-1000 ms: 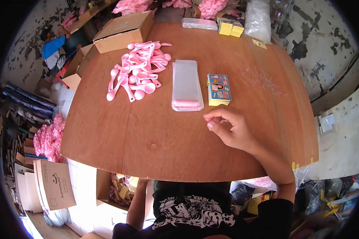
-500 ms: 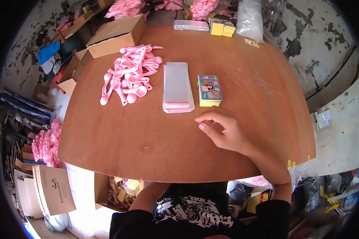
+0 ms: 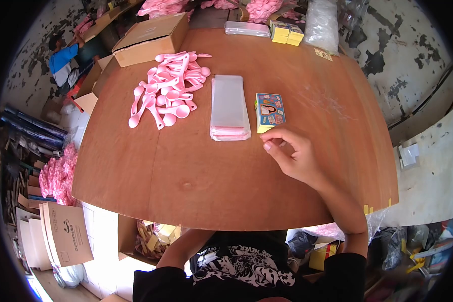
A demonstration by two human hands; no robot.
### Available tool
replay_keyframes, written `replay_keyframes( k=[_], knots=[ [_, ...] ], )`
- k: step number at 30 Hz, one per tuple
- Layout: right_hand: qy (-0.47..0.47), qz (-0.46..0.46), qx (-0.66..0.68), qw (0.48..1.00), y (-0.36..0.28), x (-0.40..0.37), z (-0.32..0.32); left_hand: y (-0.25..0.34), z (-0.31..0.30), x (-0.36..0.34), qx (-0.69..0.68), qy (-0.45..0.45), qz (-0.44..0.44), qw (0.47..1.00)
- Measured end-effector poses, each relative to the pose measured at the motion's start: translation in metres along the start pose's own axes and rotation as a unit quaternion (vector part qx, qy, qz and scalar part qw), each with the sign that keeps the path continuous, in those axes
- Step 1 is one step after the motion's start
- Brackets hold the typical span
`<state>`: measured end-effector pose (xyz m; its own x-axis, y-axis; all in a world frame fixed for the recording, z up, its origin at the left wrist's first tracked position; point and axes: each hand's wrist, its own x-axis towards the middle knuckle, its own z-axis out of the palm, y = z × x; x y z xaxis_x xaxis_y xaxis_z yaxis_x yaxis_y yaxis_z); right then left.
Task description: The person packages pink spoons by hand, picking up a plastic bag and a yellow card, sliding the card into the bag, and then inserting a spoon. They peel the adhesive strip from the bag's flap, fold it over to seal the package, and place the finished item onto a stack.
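Observation:
My right hand (image 3: 298, 155) is over the table just in front of a small stack of picture cards (image 3: 270, 110) with yellow sides and a blue printed top. Its index finger and thumb curl into a pinch near the stack's front edge, and nothing shows between them. Left of the cards lies a pile of clear plastic bags (image 3: 229, 105) with pinkish ends. Farther left is a heap of pink plastic spoons (image 3: 171, 90). My left hand is hidden below the table's front edge; only the forearm shows.
A cardboard box (image 3: 148, 43) stands at the table's far left. Along the far edge are wrapped plastic bags (image 3: 246, 28), more yellow card stacks (image 3: 286, 33) and a clear plastic roll (image 3: 321, 25). Another person (image 3: 65, 60) sits at far left. An open carton (image 3: 128, 236) is below the table.
My right hand has moved forward and to the right, closer to the card stack's front edge. The view has shifted slightly; the table items look unmoved.

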<state>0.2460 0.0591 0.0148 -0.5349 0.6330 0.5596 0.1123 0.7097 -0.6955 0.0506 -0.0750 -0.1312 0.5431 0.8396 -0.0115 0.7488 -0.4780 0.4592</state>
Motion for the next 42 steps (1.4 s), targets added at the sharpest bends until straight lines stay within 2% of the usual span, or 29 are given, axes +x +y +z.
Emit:
replay_keyframes(
  k=[4,8,9,11,12,13,14,15,17,18,20,21,23,25,26,27,28,30,32,33,35,36,38,42],
  knots=[
    [0.009,0.019,0.008,1.000,-0.002,0.005,0.000,0.004,0.003,-0.012,-0.009,-0.028,0.008,1.000],
    [0.002,-0.022,-0.014,1.000,-0.007,0.018,0.004,0.015,0.017,-0.054,-0.038,-0.077,0.012,0.996],
    [-0.024,-0.012,-0.039,0.999,-0.007,0.022,0.005,0.015,0.023,-0.067,-0.036,-0.076,0.009,0.996],
    [-0.049,-0.002,-0.062,0.997,-0.008,0.030,0.007,0.015,0.039,-0.102,-0.070,-0.125,0.064,0.988],
    [-0.069,-0.044,-0.114,0.990,-0.009,0.037,0.009,0.020,0.031,-0.105,-0.068,-0.126,0.063,0.988],
    [-0.088,-0.087,-0.167,0.978,-0.011,0.043,0.009,0.030,0.013,-0.108,-0.061,-0.189,0.053,0.979],
    [-0.087,-0.088,-0.168,0.978,-0.015,0.048,0.010,0.042,-0.008,-0.109,-0.053,-0.252,0.042,0.965],
    [-0.099,-0.098,-0.174,0.975,-0.020,0.052,0.011,0.054,-0.033,-0.106,-0.052,-0.250,0.043,0.966],
    [-0.111,-0.112,-0.181,0.971,-0.029,0.057,0.011,0.076,-0.088,-0.095,-0.110,-0.333,0.062,0.934],
    [-0.117,-0.109,-0.175,0.972,-0.032,0.058,0.011,0.081,-0.107,-0.093,-0.109,-0.330,0.062,0.936],
    [-0.123,-0.107,-0.168,0.972,-0.035,0.057,0.011,0.085,-0.136,-0.089,-0.146,-0.292,0.161,0.931],
    [-0.130,-0.107,-0.171,0.971,-0.035,0.056,0.010,0.085,-0.147,-0.087,-0.146,-0.292,0.160,0.931],
    [-0.137,-0.106,-0.174,0.969,-0.034,0.053,0.009,0.081,-0.166,-0.083,-0.207,-0.128,0.238,0.940],
    [-0.140,-0.097,-0.176,0.970,-0.031,0.052,0.007,0.073,-0.187,-0.063,-0.202,-0.009,0.283,0.938],
    [-0.141,-0.097,-0.175,0.970,-0.029,0.050,0.006,0.068,-0.201,-0.055,-0.169,0.014,0.268,0.949],
    [-0.142,-0.086,-0.175,0.971,-0.028,0.050,0.005,0.060,-0.206,-0.042,-0.166,0.077,0.264,0.947],
    [-0.142,-0.075,-0.175,0.971,-0.027,0.050,0.004,0.054,-0.218,-0.035,-0.138,0.077,0.182,0.971],
    [-0.144,-0.075,-0.171,0.972,-0.024,0.051,0.000,0.042,-0.232,-0.004,-0.146,0.207,0.156,0.955],
    [-0.145,-0.074,-0.168,0.972,-0.024,0.051,-0.002,0.025,-0.242,0.019,-0.191,0.196,0.049,0.961],
    [-0.145,-0.068,-0.170,0.972,-0.027,0.052,-0.004,0.014,-0.240,0.029,-0.191,0.195,0.048,0.961],
    [-0.144,-0.062,-0.170,0.973,-0.029,0.054,-0.007,-0.012,-0.223,0.047,-0.248,0.337,0.049,0.907],
    [-0.128,-0.064,-0.168,0.975,-0.029,0.054,-0.009,-0.020,-0.218,0.051,-0.248,0.336,0.049,0.907],
    [-0.114,-0.063,-0.168,0.977,-0.025,0.055,-0.011,-0.037,-0.208,0.053,-0.275,0.355,-0.018,0.894],
    [-0.078,-0.065,-0.172,0.980,-0.012,0.056,-0.002,-0.060,-0.193,0.048,-0.231,0.358,-0.042,0.904]
  ],
)
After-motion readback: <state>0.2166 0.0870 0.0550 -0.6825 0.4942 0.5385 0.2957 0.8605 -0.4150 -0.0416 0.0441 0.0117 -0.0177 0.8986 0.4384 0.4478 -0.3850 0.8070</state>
